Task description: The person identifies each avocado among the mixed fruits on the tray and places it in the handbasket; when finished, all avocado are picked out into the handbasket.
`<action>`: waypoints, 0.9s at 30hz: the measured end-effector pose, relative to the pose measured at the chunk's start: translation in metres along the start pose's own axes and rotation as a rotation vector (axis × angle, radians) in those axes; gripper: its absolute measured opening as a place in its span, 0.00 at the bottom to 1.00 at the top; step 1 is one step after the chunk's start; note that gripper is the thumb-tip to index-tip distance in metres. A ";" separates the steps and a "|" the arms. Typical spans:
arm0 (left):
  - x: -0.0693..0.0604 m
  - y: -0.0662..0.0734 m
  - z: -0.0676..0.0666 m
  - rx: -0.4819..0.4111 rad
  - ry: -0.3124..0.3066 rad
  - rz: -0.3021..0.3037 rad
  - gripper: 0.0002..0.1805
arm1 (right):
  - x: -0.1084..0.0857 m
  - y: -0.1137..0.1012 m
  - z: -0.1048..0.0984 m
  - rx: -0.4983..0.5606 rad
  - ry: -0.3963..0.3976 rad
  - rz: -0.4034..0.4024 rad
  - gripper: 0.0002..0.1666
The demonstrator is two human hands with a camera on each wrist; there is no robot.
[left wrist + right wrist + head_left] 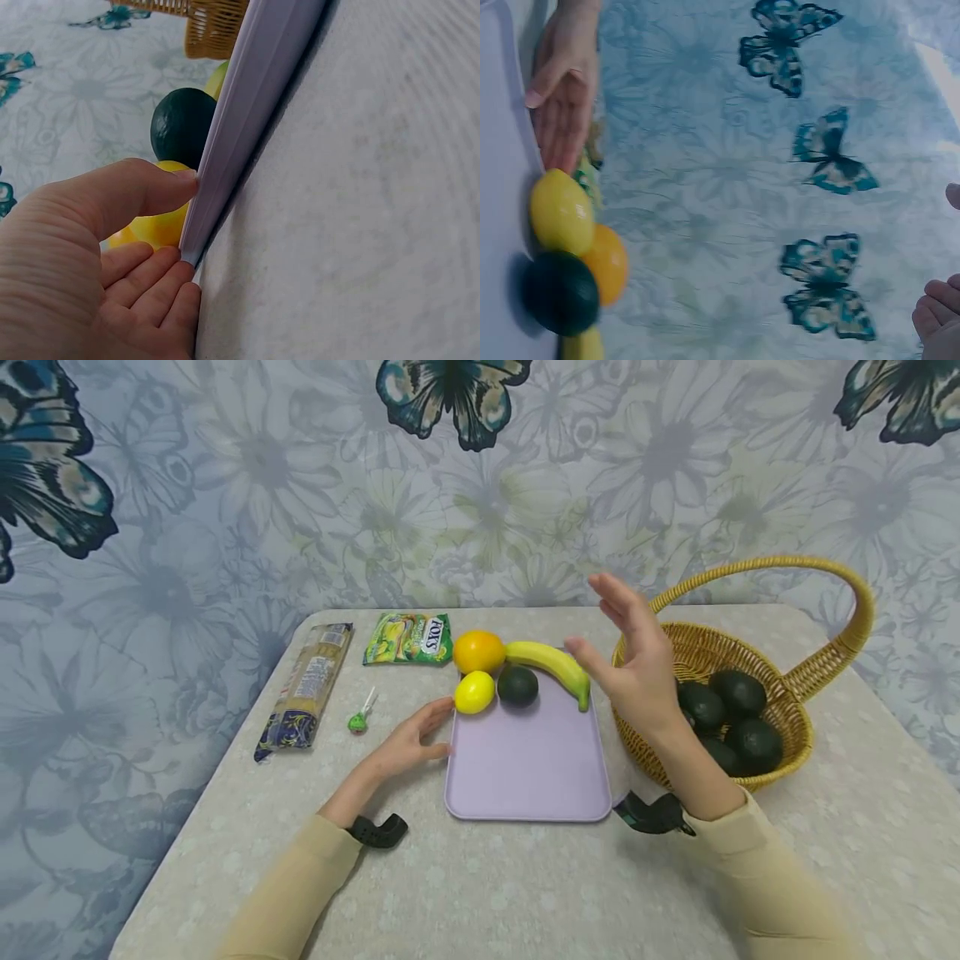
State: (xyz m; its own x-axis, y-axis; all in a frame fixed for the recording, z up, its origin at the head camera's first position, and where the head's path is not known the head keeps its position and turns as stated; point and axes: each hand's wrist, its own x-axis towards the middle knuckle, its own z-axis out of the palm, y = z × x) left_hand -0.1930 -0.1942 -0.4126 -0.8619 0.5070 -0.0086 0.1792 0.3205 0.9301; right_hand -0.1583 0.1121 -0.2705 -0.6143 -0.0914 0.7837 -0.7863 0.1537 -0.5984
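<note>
A lilac tray lies on the table with a lemon, an orange, a dark avocado and a banana grouped at its far end. My left hand is at the tray's left edge, fingers fairly straight, fingertips near the lemon. In the left wrist view its thumb appears to touch the tray's rim. My right hand is raised between the banana and a wicker basket, its fingers extended and holding nothing.
Several avocados lie in the basket, which has a tall arched handle. To the left are a pack of pasta, a green candy bag and a lollipop. Patterned wallpaper stands behind the table.
</note>
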 end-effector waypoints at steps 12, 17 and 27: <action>0.000 -0.003 0.002 0.010 0.000 -0.018 0.41 | -0.009 0.107 0.061 -0.006 -0.096 0.552 0.46; 0.000 -0.002 0.001 0.015 0.007 -0.012 0.40 | -0.021 0.128 0.073 0.007 -0.138 0.712 0.50; -0.001 0.000 0.001 0.021 0.008 -0.031 0.41 | -0.042 0.155 0.083 -0.048 -0.176 0.851 0.53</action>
State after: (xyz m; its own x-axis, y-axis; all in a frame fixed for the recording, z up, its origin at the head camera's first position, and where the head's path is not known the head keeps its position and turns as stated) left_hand -0.1920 -0.1938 -0.4133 -0.8708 0.4905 -0.0339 0.1627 0.3527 0.9215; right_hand -0.2601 0.0578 -0.4099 -0.9965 -0.0767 0.0336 -0.0539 0.2803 -0.9584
